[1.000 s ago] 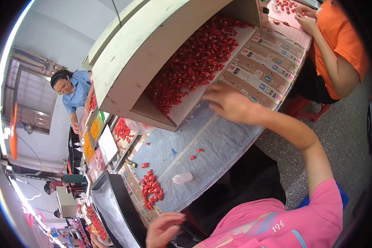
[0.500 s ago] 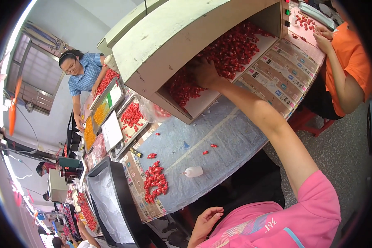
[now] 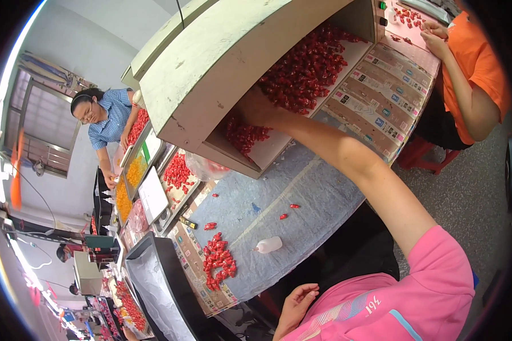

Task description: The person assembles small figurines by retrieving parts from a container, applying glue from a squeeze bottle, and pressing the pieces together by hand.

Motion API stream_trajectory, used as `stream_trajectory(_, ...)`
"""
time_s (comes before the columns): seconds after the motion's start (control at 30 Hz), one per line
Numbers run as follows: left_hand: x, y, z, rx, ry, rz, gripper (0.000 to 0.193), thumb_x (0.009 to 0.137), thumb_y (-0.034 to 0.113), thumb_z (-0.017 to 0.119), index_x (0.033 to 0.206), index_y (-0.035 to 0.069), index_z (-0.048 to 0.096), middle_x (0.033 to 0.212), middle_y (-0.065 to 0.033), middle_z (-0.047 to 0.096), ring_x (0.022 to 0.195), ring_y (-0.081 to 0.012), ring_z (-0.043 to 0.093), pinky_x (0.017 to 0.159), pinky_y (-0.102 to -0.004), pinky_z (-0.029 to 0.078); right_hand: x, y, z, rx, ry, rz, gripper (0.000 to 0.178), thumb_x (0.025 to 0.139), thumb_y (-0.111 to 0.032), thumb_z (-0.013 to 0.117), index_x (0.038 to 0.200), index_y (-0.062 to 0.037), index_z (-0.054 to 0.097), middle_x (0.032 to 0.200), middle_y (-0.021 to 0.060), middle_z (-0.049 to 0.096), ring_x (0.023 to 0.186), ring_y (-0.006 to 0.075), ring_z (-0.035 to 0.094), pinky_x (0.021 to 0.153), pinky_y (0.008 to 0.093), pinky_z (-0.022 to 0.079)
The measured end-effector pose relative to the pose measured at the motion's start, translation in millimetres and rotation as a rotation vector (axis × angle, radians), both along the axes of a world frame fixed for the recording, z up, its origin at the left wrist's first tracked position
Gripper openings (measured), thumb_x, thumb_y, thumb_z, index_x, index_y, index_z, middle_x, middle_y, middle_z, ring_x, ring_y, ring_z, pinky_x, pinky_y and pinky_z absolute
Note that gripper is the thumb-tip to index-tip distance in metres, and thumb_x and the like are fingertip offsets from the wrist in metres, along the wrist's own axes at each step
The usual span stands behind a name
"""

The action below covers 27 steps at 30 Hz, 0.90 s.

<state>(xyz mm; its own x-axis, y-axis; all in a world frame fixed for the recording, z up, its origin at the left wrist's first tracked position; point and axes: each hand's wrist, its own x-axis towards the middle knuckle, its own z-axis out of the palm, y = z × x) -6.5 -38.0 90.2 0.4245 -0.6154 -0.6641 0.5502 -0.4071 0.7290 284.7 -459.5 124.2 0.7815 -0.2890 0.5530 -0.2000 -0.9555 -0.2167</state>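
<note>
Hanging beside red pieces (image 3: 302, 77) in beige box (image 3: 205, 71): right hand (image 3: 258, 108)

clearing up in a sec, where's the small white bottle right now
In the head view, the small white bottle is just below centre, on the blue-grey sheet, right of the heap of red pieces.

Right hand (image 3: 255, 108) among red pieces (image 3: 304, 71)
</note>
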Motion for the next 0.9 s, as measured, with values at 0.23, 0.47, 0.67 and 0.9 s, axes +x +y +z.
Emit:
stream_trajectory(0.23,-8,-3,-3,0.017,-0.011,-0.011,0.028,0.091,0.006,0.055,0.117,-0.004,0.053,0.112,-0.0115,0.06,0.101,-0.0151,0.058,0.091,-0.0257,0.045,43,19,-6,0.052,0.082,0.218,0.04,0.078,-0.023,0.059,0.117,-0.0214,0.06,0.129,0.0089,0.05,0.126,0.0287,0.038,0.096,0.0564,0.032)
stream_trajectory(0.47,-5,-2,-6,0.002,-0.008,-0.025,0.027,0.092,0.009,0.055,0.116,-0.002,0.055,0.112,-0.0111,0.06,0.101,-0.0166,0.058,0.089,-0.0268,0.046,21,-4,-20,0.076,-0.208,0.322,0.031,0.074,-0.018,0.062,0.104,-0.0236,0.067,0.12,0.0086,0.056,0.118,0.0299,0.047,0.095,0.05,0.035)
stream_trajectory(0.67,-2,-5,-7,-0.021,-0.023,-0.045,0.026,0.091,0.008,0.056,0.115,-0.002,0.055,0.111,-0.0106,0.06,0.101,-0.0163,0.058,0.089,-0.0267,0.046,-21,-4,6,0.392,-0.443,0.443,0.028,0.076,-0.01,0.058,0.102,-0.0152,0.066,0.099,0.016,0.063,0.092,0.0327,0.061,0.083,0.0389,0.048)
stream_trajectory(0.9,-2,-31,15,-0.114,-0.051,-0.156,0.024,0.091,0.006,0.056,0.113,-0.002,0.056,0.11,-0.0081,0.06,0.102,-0.0145,0.057,0.09,-0.0263,0.045,-88,0,19,0.631,-0.234,0.496,0.018,0.08,-0.009,0.06,0.097,-0.0036,0.062,0.089,0.0122,0.064,0.078,0.0232,0.061,0.072,0.0311,0.048)
